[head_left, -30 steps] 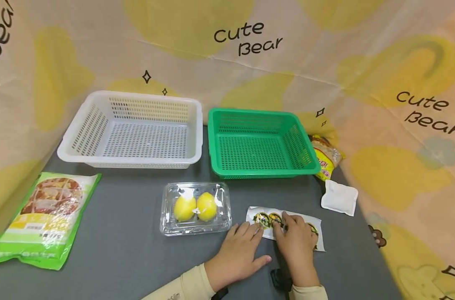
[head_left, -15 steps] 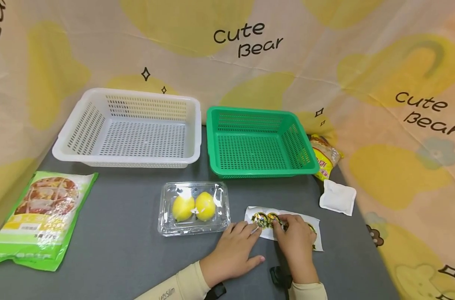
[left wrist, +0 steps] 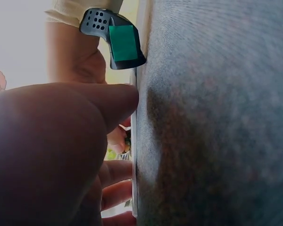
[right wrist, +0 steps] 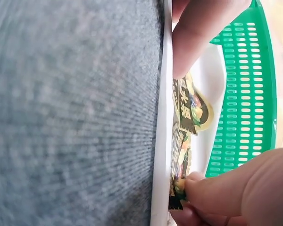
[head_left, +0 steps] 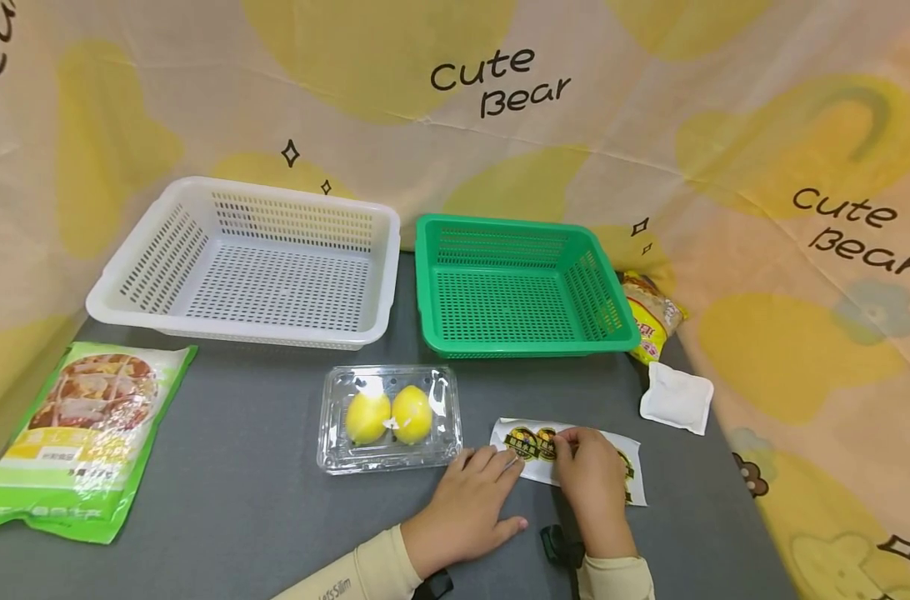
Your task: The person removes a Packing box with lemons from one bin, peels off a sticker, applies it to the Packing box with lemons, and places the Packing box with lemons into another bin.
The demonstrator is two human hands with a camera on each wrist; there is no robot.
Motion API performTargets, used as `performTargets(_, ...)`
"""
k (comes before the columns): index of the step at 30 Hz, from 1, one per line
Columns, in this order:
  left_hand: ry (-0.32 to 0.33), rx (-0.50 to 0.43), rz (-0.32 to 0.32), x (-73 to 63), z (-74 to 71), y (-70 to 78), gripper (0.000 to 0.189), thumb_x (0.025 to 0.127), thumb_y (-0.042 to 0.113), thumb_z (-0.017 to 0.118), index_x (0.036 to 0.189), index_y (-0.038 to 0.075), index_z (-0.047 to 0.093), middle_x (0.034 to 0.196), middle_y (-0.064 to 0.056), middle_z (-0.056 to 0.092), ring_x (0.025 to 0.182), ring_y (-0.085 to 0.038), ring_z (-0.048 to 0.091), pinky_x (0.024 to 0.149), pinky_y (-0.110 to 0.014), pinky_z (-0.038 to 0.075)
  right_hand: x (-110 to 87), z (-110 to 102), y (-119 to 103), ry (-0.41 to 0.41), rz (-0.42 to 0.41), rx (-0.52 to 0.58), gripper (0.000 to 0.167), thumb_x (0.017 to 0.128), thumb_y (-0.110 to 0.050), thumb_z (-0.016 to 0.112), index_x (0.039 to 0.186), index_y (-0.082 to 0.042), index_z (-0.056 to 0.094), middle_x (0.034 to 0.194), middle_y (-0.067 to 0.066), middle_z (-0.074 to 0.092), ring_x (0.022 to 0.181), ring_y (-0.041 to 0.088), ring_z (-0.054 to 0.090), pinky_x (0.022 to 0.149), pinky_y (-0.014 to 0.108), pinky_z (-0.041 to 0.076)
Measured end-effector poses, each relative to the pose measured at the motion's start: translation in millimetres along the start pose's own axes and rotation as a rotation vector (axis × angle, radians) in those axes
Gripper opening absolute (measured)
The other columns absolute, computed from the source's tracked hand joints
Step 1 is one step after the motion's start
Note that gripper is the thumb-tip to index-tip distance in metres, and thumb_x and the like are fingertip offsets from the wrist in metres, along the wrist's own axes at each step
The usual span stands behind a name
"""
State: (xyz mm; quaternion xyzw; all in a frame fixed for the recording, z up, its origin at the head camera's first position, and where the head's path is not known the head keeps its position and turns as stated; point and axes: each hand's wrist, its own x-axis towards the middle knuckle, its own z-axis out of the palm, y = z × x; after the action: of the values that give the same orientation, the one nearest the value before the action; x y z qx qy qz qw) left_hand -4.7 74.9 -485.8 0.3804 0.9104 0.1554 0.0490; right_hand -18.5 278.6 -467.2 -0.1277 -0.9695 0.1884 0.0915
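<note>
A white sheet [head_left: 626, 444] of dark fruit-printed stickers lies on the grey table. My left hand [head_left: 464, 512] rests palm down with its fingers straight, fingertips on the sheet's left end. Thumb and fingers of my right hand [head_left: 593, 487] pinch the edge of one sticker [right wrist: 179, 186] near the sheet's middle. Another sticker [right wrist: 194, 110] lies flat beside it, between the two hands. The right hand hides part of the sheet. Just beyond the left fingertips stands a clear plastic box [head_left: 327, 433] with two yellow fruits [head_left: 412, 414] inside.
A white basket [head_left: 248, 327] and a green basket [head_left: 530, 344] stand along the back. At the left lies a green and white food bag [head_left: 98, 417]. A yellow snack packet [head_left: 650, 312] and a small white pouch [head_left: 677, 397] are at the right. A printed cloth [head_left: 612, 108] hangs behind.
The right thumb and fingers have drawn together on the sticker's edge. My left hand has shifted slightly left. The white basket appears a little further left.
</note>
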Motion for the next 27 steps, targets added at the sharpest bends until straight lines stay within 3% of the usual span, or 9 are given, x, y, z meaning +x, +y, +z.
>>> performTargets(9, 0.025, 0.046, 0.013, -2.2, 0.7, 1.4, 0.074, 0.099, 0.063, 0.064, 0.156, 0.017, 0.053, 0.159, 0.003, 0.048, 0.142, -0.016, 0.042, 0.112, -0.045, 0.039, -1.0, -4, -2, -0.033, 0.089, 0.023, 0.012, 0.097, -0.013, 0.07, 0.09, -0.005, 0.075, 0.087, 0.016, 0.075, 0.08, 0.04, 0.07, 0.071, 0.057, 0.049)
performTargets(17, -0.003, 0.05, 0.003, -3.4, -2.2, 2.6, 0.075, 0.1, 0.063, 0.063, 0.158, 0.017, 0.051, 0.161, 0.002, 0.047, 0.144, -0.016, 0.041, 0.114, -0.046, 0.037, 0.8, -13, -4, -0.135, 0.148, 0.058, 0.014, 0.102, -0.014, 0.062, 0.099, -0.003, 0.07, 0.084, 0.013, 0.07, 0.075, 0.033, 0.064, 0.066, 0.05, 0.047)
performTargets(27, 0.006, 0.077, -0.001, -2.0, -2.0, 2.1, 0.073, 0.099, 0.062, 0.064, 0.156, 0.017, 0.053, 0.159, 0.003, 0.048, 0.144, -0.016, 0.041, 0.113, -0.045, 0.038, 0.1, -20, -7, -0.137, 0.191, 0.083, 0.019, 0.106, -0.015, 0.053, 0.106, 0.003, 0.061, 0.092, 0.028, 0.07, 0.079, 0.043, 0.066, 0.07, 0.058, 0.048)
